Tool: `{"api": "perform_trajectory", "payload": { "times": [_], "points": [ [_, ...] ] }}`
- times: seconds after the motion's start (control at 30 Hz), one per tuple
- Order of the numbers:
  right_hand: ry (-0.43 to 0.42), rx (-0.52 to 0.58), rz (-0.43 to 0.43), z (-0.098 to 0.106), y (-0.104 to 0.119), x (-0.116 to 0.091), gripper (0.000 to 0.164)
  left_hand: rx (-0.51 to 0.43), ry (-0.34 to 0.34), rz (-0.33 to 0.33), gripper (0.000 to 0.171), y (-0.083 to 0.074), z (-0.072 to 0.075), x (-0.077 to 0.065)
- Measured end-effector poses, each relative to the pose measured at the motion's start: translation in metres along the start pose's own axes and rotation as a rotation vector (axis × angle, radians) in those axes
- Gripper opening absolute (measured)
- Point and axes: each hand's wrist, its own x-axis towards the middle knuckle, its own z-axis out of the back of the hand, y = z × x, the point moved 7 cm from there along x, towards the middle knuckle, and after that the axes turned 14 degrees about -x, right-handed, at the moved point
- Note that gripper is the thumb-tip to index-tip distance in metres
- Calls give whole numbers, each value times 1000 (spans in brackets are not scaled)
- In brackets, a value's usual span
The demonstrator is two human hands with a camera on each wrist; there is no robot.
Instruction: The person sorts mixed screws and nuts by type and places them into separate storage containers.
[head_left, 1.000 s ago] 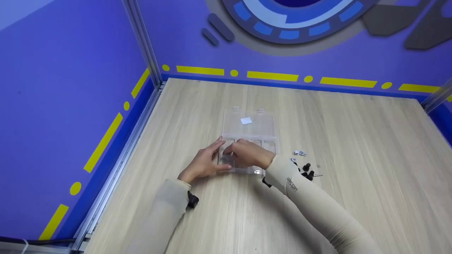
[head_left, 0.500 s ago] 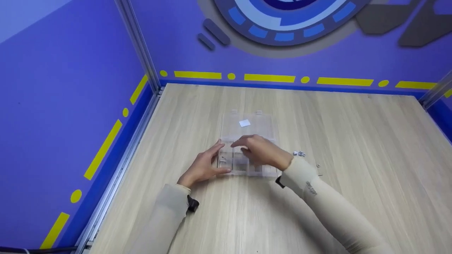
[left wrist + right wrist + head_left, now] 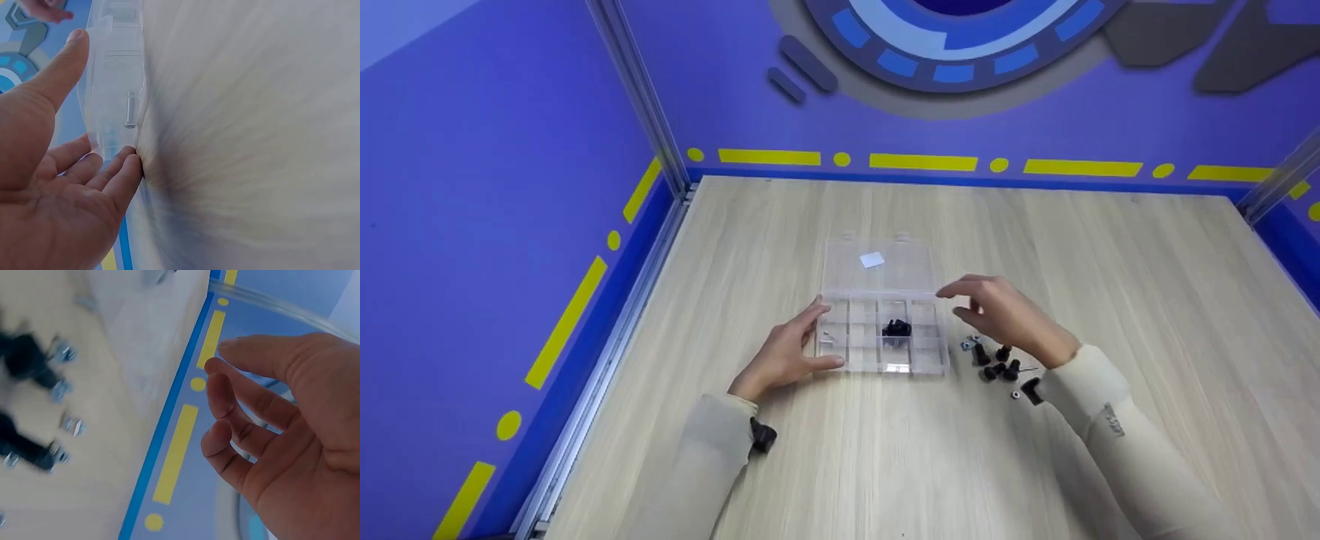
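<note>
A clear plastic compartment box (image 3: 862, 354) lies on the table with its lid folded back. My left hand (image 3: 780, 360) holds its left end, thumb along the front edge and index finger at the rear left. In the left wrist view a small silver screw (image 3: 130, 109) shows through the wall of a left compartment. A cluster of small black parts (image 3: 896, 330) fills a compartment right of centre. My right hand (image 3: 1009, 315) hovers beyond the box's right side, fingers loosely bent with nothing between them. Below it lie several black bolt-like pieces (image 3: 979, 354) and silver nuts (image 3: 967, 345).
The see-through lid (image 3: 915, 266) rests on the wooden table (image 3: 1110, 285) behind the box, a white paper square (image 3: 872, 260) on it. A lone nut (image 3: 1015, 394) sits nearer the front, by the right wrist. Blue panels (image 3: 510, 225) border the left and back.
My right hand has lifted from the left compartments and swung right, past the box's side, uncovering the black parts inside. My left hand stays at the box's left end.
</note>
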Motion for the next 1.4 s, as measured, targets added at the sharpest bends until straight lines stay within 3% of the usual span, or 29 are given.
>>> {"api": "perform_trajectory", "payload": {
  "times": [0.3, 0.67, 0.87, 1.13, 1.4],
  "points": [
    [12, -41, -75, -3, -39, -51, 28, 3, -1, 3, 90, 1, -1, 1],
    [80, -9, -152, -17, -61, -98, 18, -19, 3, 11, 90, 1, 0, 2],
    [101, 30, -177, -25, -66, -112, 19, -41, 10, 14, 89, 1, 0, 1],
    [80, -40, -252, -20, -80, -130, 19, -30, 6, 13, 87, 2, 0, 2],
    [88, -25, -307, -19, -90, -138, 20, -52, 9, 31, 86, 3, 0, 2]
  ]
}}
